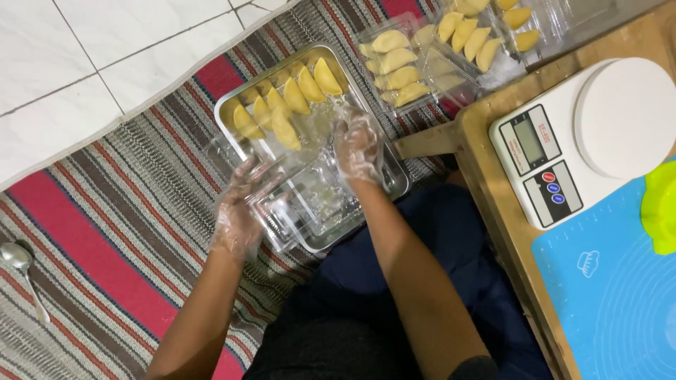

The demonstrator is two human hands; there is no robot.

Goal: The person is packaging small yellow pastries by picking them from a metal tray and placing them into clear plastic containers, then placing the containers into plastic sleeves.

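Note:
Both of my hands wear thin clear plastic gloves. My left hand (241, 211) grips the edge of a clear plastic clamshell container (296, 204) held over a steel tray (394, 184). My right hand (359, 146) rests on the container's far side, fingers bent over the plastic. Several yellow half-moon pastries (285, 105) lie in rows at the tray's far end, just beyond my right hand.
Clear containers filled with pastries (401, 67) lie at the top on the striped rug (127, 211). A low wooden table (493, 211) on the right bears a white kitchen scale (584, 141), a blue mat (612, 295) and a green thing (662, 211). A spoon (21, 264) lies at left.

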